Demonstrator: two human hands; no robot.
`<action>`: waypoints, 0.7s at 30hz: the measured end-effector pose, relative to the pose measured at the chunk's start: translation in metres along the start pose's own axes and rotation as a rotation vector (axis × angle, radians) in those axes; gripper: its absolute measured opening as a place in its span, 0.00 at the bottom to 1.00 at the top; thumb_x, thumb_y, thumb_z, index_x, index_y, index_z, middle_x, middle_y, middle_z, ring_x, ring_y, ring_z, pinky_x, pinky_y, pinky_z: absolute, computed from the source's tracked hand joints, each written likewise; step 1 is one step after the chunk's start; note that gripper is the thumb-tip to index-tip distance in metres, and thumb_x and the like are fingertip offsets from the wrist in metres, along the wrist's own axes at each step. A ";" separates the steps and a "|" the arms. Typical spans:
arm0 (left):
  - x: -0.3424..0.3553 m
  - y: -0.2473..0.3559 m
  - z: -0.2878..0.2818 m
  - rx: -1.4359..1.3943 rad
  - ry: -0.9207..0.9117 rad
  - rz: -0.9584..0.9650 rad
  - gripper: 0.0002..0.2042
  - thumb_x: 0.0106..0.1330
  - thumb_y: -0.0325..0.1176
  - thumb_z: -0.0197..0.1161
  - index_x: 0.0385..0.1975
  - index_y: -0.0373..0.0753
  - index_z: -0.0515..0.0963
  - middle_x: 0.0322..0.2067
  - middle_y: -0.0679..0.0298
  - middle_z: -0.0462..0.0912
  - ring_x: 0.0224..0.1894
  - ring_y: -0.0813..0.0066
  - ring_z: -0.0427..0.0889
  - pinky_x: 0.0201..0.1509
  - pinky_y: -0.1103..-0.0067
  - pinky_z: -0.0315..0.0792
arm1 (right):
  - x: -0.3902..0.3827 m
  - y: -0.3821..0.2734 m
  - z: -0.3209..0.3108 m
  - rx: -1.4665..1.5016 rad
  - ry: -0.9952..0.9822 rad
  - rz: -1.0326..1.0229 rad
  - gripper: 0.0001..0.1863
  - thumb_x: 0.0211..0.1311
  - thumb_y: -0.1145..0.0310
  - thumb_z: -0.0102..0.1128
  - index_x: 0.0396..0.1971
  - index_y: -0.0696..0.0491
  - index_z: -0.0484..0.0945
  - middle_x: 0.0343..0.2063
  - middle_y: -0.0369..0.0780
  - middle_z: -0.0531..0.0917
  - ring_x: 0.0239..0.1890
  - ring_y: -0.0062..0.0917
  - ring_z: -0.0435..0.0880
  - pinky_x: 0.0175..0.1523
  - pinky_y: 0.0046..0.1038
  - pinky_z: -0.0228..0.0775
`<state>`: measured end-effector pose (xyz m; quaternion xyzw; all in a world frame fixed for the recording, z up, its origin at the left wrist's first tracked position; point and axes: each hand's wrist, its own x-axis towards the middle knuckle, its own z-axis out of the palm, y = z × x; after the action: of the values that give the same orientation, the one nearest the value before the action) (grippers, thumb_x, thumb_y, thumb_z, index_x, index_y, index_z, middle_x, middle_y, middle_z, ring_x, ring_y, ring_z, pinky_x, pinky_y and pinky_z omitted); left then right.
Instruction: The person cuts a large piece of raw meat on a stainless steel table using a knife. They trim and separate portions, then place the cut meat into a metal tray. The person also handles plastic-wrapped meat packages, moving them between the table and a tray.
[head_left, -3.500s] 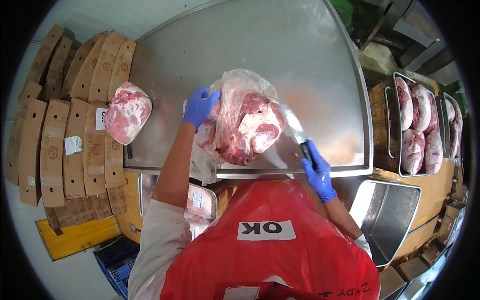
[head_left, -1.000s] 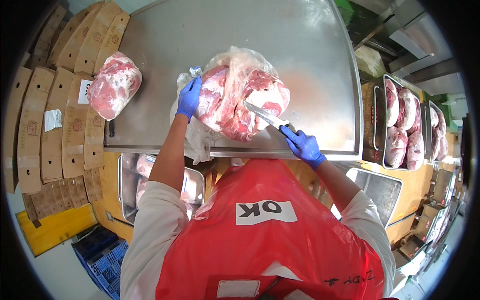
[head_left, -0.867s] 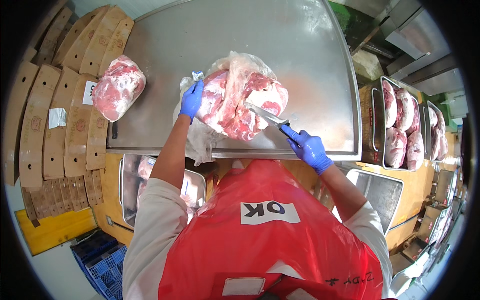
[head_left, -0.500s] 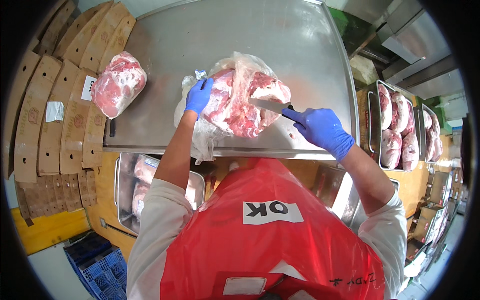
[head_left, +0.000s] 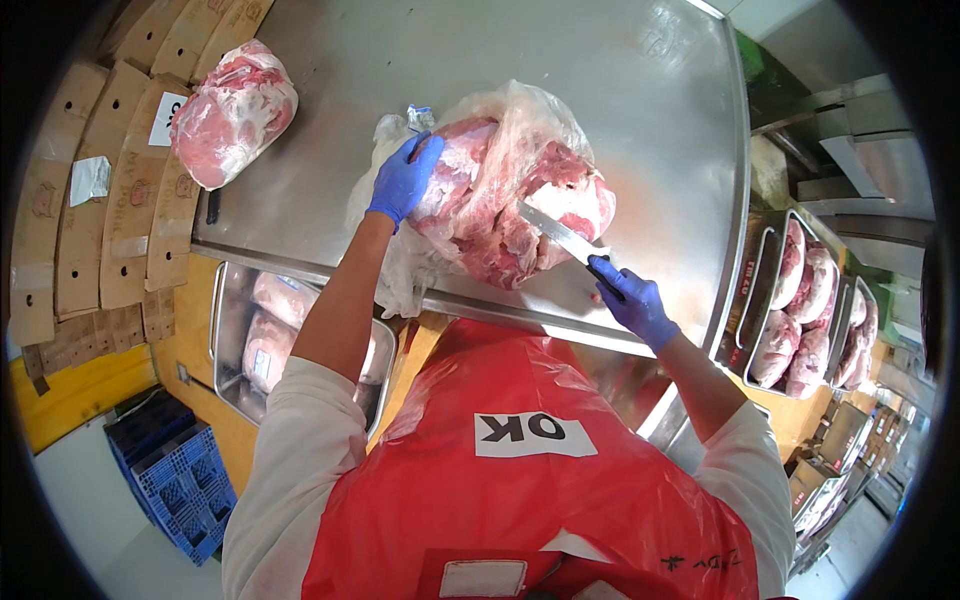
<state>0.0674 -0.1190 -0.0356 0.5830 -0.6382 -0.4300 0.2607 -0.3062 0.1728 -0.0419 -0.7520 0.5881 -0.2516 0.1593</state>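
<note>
I think I'm cutting the meat: my right hand holds the knife, and my left hand, grip unclear, should next steady the meat.

Raw meat: pinkish-red, white-fatted, lies toward the near edge of the desk. Clear plastic film: spreads crumpled over and around it. Black-handled knife: slants far and left, tip against the meat.
</note>
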 end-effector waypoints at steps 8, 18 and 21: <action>-0.003 0.027 -0.006 0.154 0.231 0.128 0.23 0.75 0.51 0.64 0.58 0.39 0.84 0.54 0.51 0.88 0.57 0.54 0.85 0.65 0.66 0.75 | -0.002 -0.007 0.055 0.100 0.174 0.044 0.31 0.67 0.68 0.69 0.70 0.34 0.77 0.24 0.43 0.81 0.22 0.39 0.84 0.28 0.40 0.79; -0.113 0.093 0.065 0.821 0.348 0.523 0.10 0.69 0.38 0.66 0.44 0.41 0.81 0.43 0.54 0.83 0.48 0.50 0.81 0.54 0.57 0.71 | -0.009 -0.034 0.031 0.091 0.034 0.227 0.32 0.72 0.63 0.65 0.74 0.30 0.71 0.30 0.48 0.86 0.30 0.46 0.88 0.37 0.44 0.83; -0.111 0.083 0.074 0.848 0.278 0.523 0.05 0.68 0.34 0.64 0.38 0.41 0.79 0.38 0.52 0.83 0.43 0.47 0.82 0.49 0.56 0.73 | -0.010 -0.044 0.030 0.116 0.035 0.230 0.32 0.72 0.62 0.64 0.75 0.30 0.70 0.31 0.49 0.86 0.31 0.47 0.89 0.39 0.44 0.84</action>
<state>-0.0173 0.0024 0.0169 0.5102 -0.8400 0.0275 0.1827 -0.2561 0.1920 -0.0446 -0.6646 0.6576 -0.2784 0.2199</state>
